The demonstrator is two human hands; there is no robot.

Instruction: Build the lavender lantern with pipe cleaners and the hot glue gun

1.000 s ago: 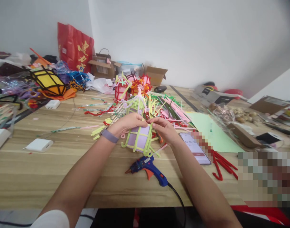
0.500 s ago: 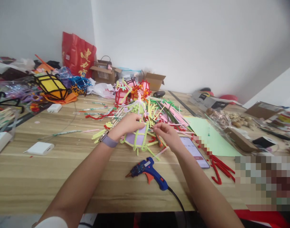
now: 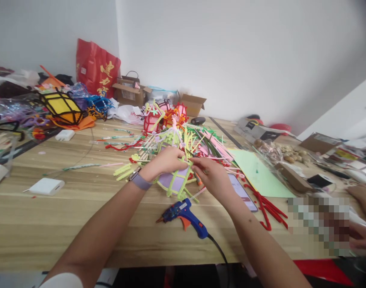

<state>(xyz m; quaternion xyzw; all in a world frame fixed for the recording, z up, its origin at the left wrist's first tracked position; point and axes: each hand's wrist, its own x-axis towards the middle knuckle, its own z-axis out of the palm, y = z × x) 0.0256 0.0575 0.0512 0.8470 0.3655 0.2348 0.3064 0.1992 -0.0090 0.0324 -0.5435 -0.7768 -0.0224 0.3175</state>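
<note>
A small lantern (image 3: 172, 183) with lilac panels and yellow-green pipe-cleaner edges lies tilted under my hands. My left hand (image 3: 167, 162), a watch on its wrist, is closed on the upper edge of the lantern. My right hand (image 3: 211, 176) pinches at the lantern's top right corner, its fingertips close to the left ones. Whatever sits between those fingertips is too small to make out. Just in front of the lantern rests a blue glue gun (image 3: 184, 216) with an orange trigger, its nozzle pointing left.
Behind my hands lie loose pipe cleaners (image 3: 213, 144) and finished lanterns (image 3: 153, 120). A phone (image 3: 245, 196), red pipe cleaners (image 3: 268, 208) and a green sheet (image 3: 261, 172) are on the right. Another person's hand (image 3: 364, 198) shows at the right edge. A white charger (image 3: 47, 186) lies left.
My right hand has come in against the lantern's top corner, close to my left hand. The lantern has turned slightly. Another person's hand has appeared at the right, and the view has shifted a little.
</note>
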